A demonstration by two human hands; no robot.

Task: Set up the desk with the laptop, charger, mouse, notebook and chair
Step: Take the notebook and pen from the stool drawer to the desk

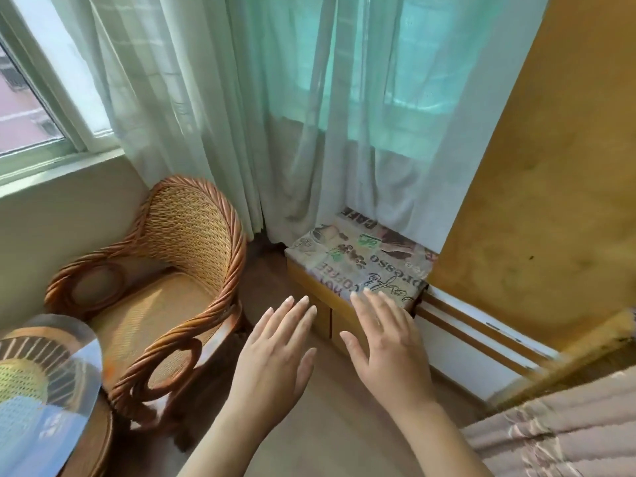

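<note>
A woven rattan chair with twisted arms stands at the left, under the window, its seat bare. My left hand is held out flat, palm down, fingers apart, just right of the chair's front arm and not touching it. My right hand is also flat and spread, hovering in front of a low wooden cabinet. Neither hand holds anything. No laptop, charger, mouse or notebook is in view.
A coffee-print cloth covers the cabinet top in the corner. Sheer green curtains hang behind. A round glass-topped rattan table sits at bottom left. A striped bed cover fills bottom right. An ochre wall and white baseboard run along the right.
</note>
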